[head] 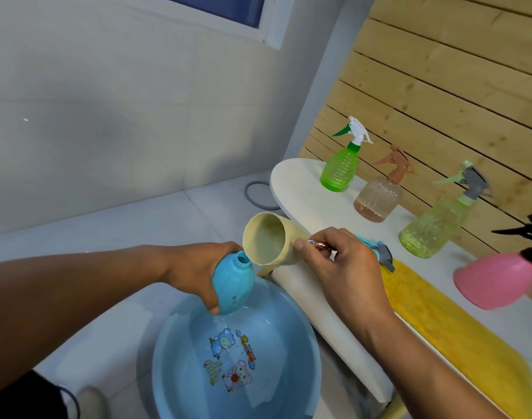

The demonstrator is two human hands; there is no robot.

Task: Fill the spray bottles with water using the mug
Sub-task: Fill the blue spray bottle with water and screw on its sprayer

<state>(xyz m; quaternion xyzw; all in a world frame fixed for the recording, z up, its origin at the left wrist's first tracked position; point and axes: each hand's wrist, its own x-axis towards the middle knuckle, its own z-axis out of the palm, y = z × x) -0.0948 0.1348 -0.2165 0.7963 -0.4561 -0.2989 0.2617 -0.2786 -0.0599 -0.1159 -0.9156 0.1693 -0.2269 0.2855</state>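
Blue plastic fills the lower view: a blue basin (180, 373) of shallow water on the tiled floor, and above its far rim a small blue bottle (233, 284) with its spray head off. The left hand (198, 272) wraps the bottle's body, fingers curled round it, and tilts its open neck toward a cream mug (269, 238). The right hand (339, 261) pinches the mug's thin metallic handle and tips the mug until its lip touches the bottle's neck.

Water trickles off the bottle's underside into the basin, so some of the pour looks to be missing the narrow opening. The mug's mouth is far wider than the neck; a steeper tip would likely sheet more water down the outside. A wet bottle could also slip in the left hand's grip.

On the white table (301, 189) to the right lies the removed spray head (382, 257), just beside a yellow cloth (440, 322). Behind stand 4 capped bottles: green bottle (340, 170), peach bottle (378, 201), yellow-green bottle (431, 231) and pink bottle (497, 282). Their fill levels are hard to judge.
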